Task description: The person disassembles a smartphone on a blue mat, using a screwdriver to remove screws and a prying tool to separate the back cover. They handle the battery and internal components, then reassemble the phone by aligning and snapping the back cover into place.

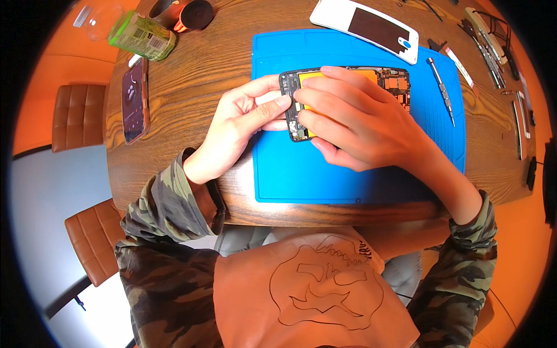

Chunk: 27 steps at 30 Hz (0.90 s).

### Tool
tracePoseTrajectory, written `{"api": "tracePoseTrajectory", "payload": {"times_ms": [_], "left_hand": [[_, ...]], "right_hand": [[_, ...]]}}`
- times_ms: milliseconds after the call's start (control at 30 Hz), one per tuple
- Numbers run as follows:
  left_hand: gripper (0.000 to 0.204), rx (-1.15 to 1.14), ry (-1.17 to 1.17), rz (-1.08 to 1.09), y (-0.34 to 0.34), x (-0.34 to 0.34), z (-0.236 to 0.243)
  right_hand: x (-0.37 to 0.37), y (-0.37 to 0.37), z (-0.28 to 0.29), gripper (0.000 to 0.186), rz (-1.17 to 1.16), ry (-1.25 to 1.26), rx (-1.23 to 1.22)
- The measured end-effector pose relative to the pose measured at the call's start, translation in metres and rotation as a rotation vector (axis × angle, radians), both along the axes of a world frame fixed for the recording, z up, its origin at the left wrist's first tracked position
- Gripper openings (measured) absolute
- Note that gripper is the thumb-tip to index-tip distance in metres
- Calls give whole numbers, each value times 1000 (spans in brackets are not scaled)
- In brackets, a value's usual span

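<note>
An opened phone (394, 81) with its orange battery and dark circuit boards showing lies on a blue work mat (301, 168). My left hand (243, 122) grips the phone's left end, thumb and fingers pinching its edge. My right hand (354, 124) lies over the middle of the phone, fingertips pressing on the left part of the battery and hiding most of it. Both forearms in camouflage sleeves come in from the lower edge.
A white phone back cover (365, 26) lies beyond the mat. A metal screwdriver (441, 90) rests on the mat's right side. Several tools (493, 46) line the table's right edge. A second phone (133, 98), a green can (142, 36) and brown chairs (72, 116) are at left.
</note>
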<state>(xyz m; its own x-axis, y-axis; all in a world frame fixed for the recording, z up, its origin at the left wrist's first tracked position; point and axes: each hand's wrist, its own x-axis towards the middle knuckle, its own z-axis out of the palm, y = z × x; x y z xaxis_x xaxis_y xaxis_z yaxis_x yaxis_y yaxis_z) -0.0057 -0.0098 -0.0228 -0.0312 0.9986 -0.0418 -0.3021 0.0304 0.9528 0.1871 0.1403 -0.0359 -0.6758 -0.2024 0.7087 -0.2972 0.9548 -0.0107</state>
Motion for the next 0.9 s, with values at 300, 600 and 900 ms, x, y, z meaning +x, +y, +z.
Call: {"api": "tracePoseTrajectory", "payload": {"times_ms": [300,600,900], "left_hand": [[38,31,53,8,-2,7,-3],[42,-30,-5,54,-2,6,4],[40,-100,75,118,-1,4,1]], "right_hand": [[-5,1,12,18,18,21,247],[7,13,24,42,-78,92,92],[18,57,31,26,-329,252,-260]]}}
